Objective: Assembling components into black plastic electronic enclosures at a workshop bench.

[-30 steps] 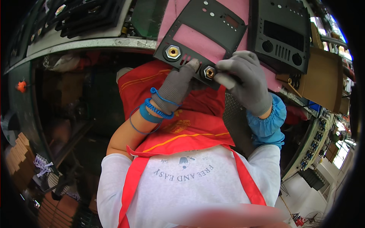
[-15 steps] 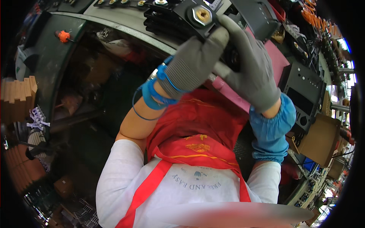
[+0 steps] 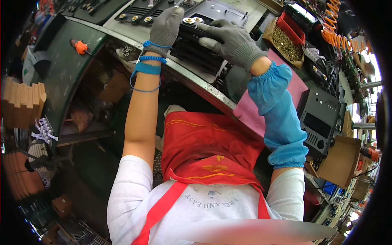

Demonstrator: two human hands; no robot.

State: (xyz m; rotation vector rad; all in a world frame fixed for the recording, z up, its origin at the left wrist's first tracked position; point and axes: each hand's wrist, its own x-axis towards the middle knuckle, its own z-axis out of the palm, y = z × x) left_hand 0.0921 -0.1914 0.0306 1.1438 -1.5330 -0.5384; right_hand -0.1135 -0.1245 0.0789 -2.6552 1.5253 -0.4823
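A stack of dark slotted panels (image 3: 195,59) lies at the front edge of the workbench. Two brass-centred nuts (image 3: 189,21) show on its upper side, between my gloved hands. At the stack's left end my left hand (image 3: 166,27) is closed, its fingertips bunched near the top; what they hold, if anything, is hidden. My right hand (image 3: 230,43) reaches over the stack from the right, index finger and thumb apart, the fingertips close to the nuts. Beyond the hands lies a flat dark panel (image 3: 222,11).
Further left, more black panels with brass nuts (image 3: 134,18) lie on the bench. A pink sheet (image 3: 253,110) covers the bench at right, beside a black housing (image 3: 316,118). Behind stand a box of small brass parts (image 3: 288,45) and a red tray (image 3: 292,27). An orange-tipped tool (image 3: 81,47) lies left.
Both hands have moved away from my body and apart, the left one leftward. The black part with a brass nut, held up close between them before, is now down at the stack.
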